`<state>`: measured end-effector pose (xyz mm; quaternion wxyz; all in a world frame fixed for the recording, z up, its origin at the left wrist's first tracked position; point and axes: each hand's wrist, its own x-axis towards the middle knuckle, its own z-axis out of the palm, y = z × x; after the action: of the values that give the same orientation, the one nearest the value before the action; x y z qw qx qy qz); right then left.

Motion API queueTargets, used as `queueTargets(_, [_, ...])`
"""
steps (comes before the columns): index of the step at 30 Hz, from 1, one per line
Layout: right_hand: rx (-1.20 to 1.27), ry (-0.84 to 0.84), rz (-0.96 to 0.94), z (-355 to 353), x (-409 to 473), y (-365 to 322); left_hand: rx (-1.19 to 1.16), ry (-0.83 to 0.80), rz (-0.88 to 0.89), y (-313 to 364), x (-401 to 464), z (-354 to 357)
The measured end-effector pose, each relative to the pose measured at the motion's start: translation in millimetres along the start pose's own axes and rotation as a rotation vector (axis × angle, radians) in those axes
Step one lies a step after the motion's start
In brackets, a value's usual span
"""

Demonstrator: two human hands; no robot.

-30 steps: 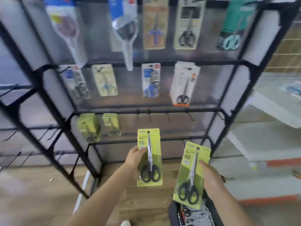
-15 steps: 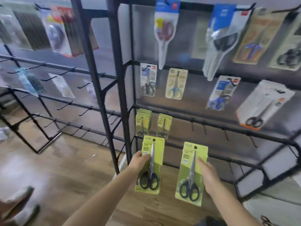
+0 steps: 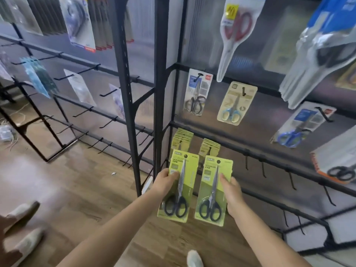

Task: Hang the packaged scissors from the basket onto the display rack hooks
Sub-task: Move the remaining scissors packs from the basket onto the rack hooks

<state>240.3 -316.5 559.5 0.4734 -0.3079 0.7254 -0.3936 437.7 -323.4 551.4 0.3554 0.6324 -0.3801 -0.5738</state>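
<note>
My left hand [image 3: 165, 183] grips the left edge of a lime-green pack of black-handled scissors [image 3: 180, 186]. My right hand [image 3: 232, 193] holds the right edge of a second, matching pack [image 3: 212, 191]. Both packs stand upright, side by side, in front of the black display rack [image 3: 159, 93]. Just behind and above them two stacks of the same green packs [image 3: 182, 139] [image 3: 210, 148] hang on hooks of the low row. Bare hooks [image 3: 264, 168] run along that row to the right. The basket is out of view.
Other packaged scissors hang on the upper rows: grey-handled [image 3: 196, 93], blue-handled [image 3: 236, 104], red-handled [image 3: 234, 35]. A second rack with bare hooks [image 3: 86, 110] stands to the left. Another person's shoes [image 3: 23, 226] are on the wooden floor at lower left.
The view has swung left and closer to the rack. Both hands have brought the two packs together and up toward the low row of green packs. The basket has left the view.
</note>
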Motion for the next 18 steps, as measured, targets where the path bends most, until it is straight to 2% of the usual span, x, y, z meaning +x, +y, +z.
queueTargets(9, [-0.157, -0.187, 0.077, 1, 91, 13, -0.074, 0.136, -0.152, -20, 43, 52])
queueTargets(18, [-0.316, -0.208, 0.01, 0, 169, 20, -0.135, 0.217, -0.26, -42, 76, 91])
